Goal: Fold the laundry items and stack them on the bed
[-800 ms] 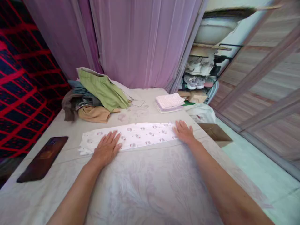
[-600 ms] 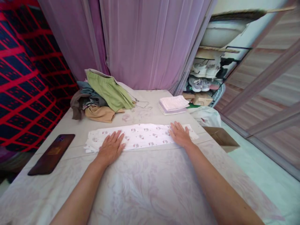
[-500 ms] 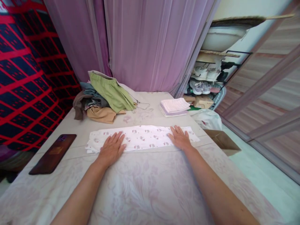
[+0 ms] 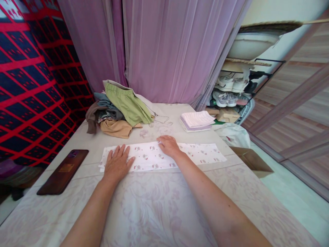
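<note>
A white cloth garment (image 4: 144, 157) with a small printed pattern lies folded into a long strip across the table in front of me. My left hand (image 4: 118, 164) rests flat on its left end, fingers spread. Around the middle of the strip, my right hand (image 4: 169, 146) touches the far edge, its fingers lightly bent and pointing left, the thumb a little apart from them. The strip's right part lies uncovered.
Crumpled clothes, with green shorts (image 4: 128, 103) on top, are heaped at the back left. A folded stack of pale cloths (image 4: 196, 121) sits at the back right. A phone (image 4: 64, 171) lies at the left edge. An open cardboard box (image 4: 252, 159) stands beyond the right edge.
My right hand has moved left from the strip's right end to its middle, at the far edge. My left hand stays on the left end. The view has shifted slightly.
</note>
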{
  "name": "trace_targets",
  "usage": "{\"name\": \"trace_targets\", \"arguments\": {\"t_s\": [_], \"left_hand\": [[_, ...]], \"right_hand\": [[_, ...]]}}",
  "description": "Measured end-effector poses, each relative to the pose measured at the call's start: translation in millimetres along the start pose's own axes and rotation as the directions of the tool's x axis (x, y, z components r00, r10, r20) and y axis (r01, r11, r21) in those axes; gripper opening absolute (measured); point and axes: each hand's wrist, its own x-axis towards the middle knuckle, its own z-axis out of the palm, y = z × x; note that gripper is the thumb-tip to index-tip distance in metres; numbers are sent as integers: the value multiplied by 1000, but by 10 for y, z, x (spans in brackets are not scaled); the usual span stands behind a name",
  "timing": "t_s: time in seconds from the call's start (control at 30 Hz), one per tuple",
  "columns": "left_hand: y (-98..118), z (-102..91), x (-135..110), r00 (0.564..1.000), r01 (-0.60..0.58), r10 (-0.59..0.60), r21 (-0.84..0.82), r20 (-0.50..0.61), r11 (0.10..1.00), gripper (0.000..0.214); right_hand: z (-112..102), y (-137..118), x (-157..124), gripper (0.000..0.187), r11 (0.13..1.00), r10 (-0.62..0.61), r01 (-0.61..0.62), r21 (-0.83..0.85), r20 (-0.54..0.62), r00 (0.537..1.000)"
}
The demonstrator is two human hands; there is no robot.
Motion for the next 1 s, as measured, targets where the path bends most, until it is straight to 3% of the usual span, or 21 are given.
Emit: {"name": "trace_targets", "arguments": {"t_s": [0.17,0.37,0.5,0.73,1.0], "left_hand": [[25,-7,-10,1000,5,-6,-13,-25,1000,59],[18,6,-21,999,7,-8,-35,-48,999,59],[21,13,-17,998,6,-7,-33,-60,999,59],[30,7,-29,997,0,-3,-37,-80,999,58],[24,6,-25,997,-5,-1,-75,-80,997,58]], "right_hand": [[-29,125,103,20,999,-39,39,-4,-8,999],[27,162,-56,14,974,-228,226,-29,-141,963],[74,181,-134,14,965,-263,257,-57,-163,951],[-8,148,-121,22,983,-180,179,-35,-52,982],[-117,12,71,32,990,122,-115,-83,83,989]]}}
